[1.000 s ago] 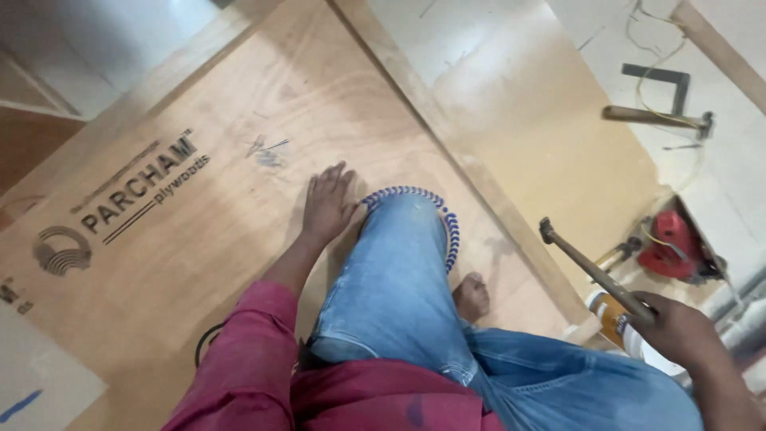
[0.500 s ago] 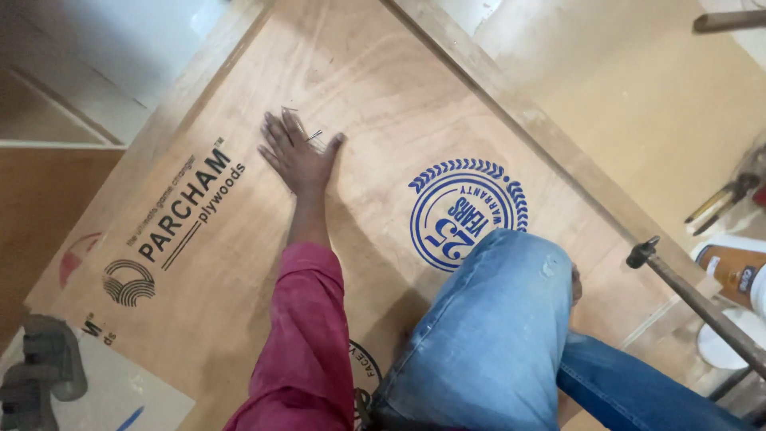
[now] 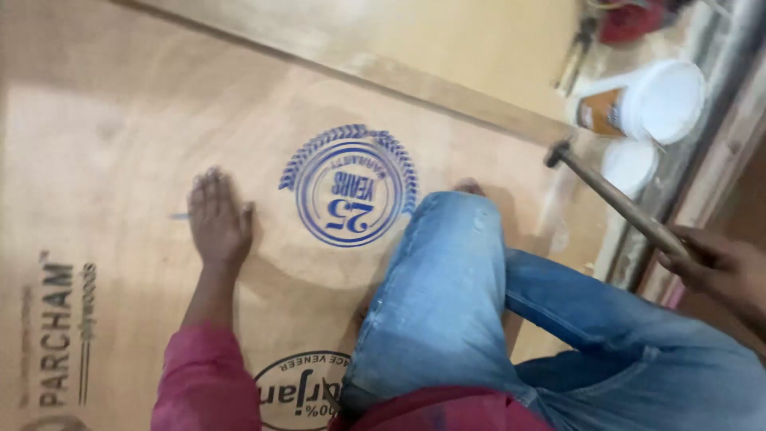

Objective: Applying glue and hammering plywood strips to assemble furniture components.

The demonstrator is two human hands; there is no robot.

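Observation:
I crouch on a large plywood sheet (image 3: 120, 120) with a round blue stamp (image 3: 349, 187) printed on it. My left hand (image 3: 215, 223) lies flat on the sheet, fingers spread, left of the stamp; a small thin object, perhaps a nail, shows by its fingertips. My right hand (image 3: 714, 267) at the right edge grips the wooden handle of a hammer (image 3: 610, 195), whose metal head points up and left, above the sheet's right edge. My knee in blue jeans (image 3: 447, 279) rests between the hands.
A white tub with an orange label (image 3: 646, 104) and a white lid (image 3: 630, 164) stand beyond the sheet at the upper right. A red tool (image 3: 630, 16) lies at the top edge. A second wooden board (image 3: 447, 40) lies behind the sheet.
The view has swung and closed in. My left hand stays flat on the sheet, now beside the blue stamp. The hammer in my right hand has come nearer to the sheet's edge.

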